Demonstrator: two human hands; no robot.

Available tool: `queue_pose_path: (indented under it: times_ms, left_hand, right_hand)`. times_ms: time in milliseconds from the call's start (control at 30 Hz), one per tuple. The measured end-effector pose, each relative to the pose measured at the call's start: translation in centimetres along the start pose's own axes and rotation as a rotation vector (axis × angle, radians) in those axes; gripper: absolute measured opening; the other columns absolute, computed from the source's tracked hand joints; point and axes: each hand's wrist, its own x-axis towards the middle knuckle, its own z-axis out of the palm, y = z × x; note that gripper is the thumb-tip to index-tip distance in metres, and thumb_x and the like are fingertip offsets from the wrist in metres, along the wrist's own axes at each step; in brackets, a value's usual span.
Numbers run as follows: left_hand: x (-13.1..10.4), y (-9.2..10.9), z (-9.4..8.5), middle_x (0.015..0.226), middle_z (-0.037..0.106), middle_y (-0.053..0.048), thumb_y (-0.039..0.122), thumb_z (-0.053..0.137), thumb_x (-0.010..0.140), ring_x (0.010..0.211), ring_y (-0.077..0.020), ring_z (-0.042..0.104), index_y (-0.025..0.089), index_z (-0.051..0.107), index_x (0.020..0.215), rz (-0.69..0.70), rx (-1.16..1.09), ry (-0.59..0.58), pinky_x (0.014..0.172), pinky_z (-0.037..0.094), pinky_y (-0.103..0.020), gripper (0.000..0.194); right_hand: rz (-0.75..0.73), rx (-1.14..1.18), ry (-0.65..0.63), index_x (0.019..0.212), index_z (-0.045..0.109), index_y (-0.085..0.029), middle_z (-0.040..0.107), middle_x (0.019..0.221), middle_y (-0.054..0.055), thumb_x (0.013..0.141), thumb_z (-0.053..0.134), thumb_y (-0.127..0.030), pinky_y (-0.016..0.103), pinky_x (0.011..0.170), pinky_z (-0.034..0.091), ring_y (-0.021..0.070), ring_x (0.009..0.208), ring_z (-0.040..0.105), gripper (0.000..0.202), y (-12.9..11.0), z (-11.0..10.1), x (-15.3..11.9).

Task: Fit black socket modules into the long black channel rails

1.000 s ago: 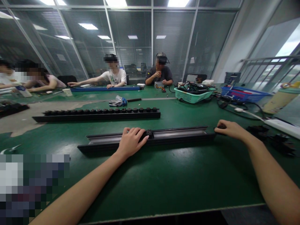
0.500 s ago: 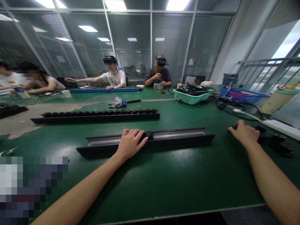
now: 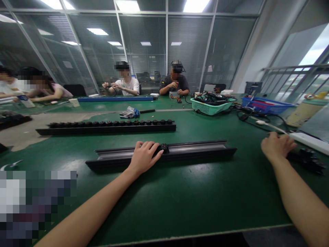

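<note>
My left hand lies over a long black channel rail, its fingers curled across the far rim and the thumb toward the near side. Under and beside that thumb, a small black part sits in the rail's pale groove; the palm hides some of it. Off to the right, my right hand is closed with bent fingers beside a cluster of black parts. Whatever its fingertips hold, if anything, is hidden behind the hand.
Farther back lies another black rail lined with several black parts. Beyond are gloves, a green basket of cables, a blue basket and a white power strip. People sit across the green table.
My right hand has shifted right, closer to the black parts, and the black piece that showed at its fingertips is out of sight. My left hand stays on the rail.
</note>
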Motion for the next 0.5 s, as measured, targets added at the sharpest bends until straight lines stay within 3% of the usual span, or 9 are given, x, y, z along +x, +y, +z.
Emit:
queue_pose_path:
  times_ms: [100, 267, 400, 500]
  left_hand:
    - [0.0, 0.0, 0.1, 0.113, 0.069, -0.009, 0.045, 0.038, 0.102, 0.102, -0.0235, 0.061, 0.02, 0.061, 0.116, 0.001, -0.002, 0.001, 0.091, 0.035, -0.042, 0.037]
    - [-0.1, -0.1, 0.1, 0.111, 0.069, -0.008, 0.043, 0.036, 0.102, 0.1, -0.0233, 0.061, 0.021, 0.061, 0.114, 0.0, -0.005, 0.003, 0.09, 0.034, -0.042, 0.035]
    - [-0.2, 0.0, 0.1, 0.112, 0.069, -0.008, 0.042, 0.035, 0.103, 0.101, -0.0235, 0.061, 0.021, 0.061, 0.115, 0.0, -0.006, -0.001, 0.09, 0.034, -0.043, 0.036]
    - [-0.3, 0.0, 0.0, 0.112, 0.069, -0.007, 0.036, 0.032, 0.104, 0.102, -0.0233, 0.061, 0.021, 0.06, 0.118, -0.004, -0.003, 0.004, 0.091, 0.034, -0.043, 0.035]
  right_hand:
    - [-0.108, 0.085, 0.203, 0.112, 0.067, -0.009, 0.059, 0.103, 0.029, 0.093, 0.043, -0.03, 0.046, 0.075, 0.03, 0.0358, 0.101, 0.048, 0.038, -3.5, -1.3, -0.3]
    - [-0.663, 0.258, 0.491, 0.106, 0.065, -0.012, 0.063, 0.09, 0.013, 0.097, 0.042, -0.025, 0.04, 0.082, 0.036, 0.0248, 0.089, 0.052, 0.029, -12.0, -6.5, -4.7]
    - [-1.145, 0.409, 0.301, 0.115, 0.063, -0.012, 0.066, 0.104, 0.013, 0.098, 0.045, -0.026, 0.039, 0.094, 0.042, 0.0242, 0.099, 0.056, 0.029, -19.4, -10.1, -11.0]
    - [-1.267, 0.533, 0.077, 0.135, 0.053, -0.01, 0.062, 0.124, 0.017, 0.1, 0.042, -0.035, 0.042, 0.101, 0.043, 0.0266, 0.116, 0.055, 0.044, -24.4, -11.0, -14.2]
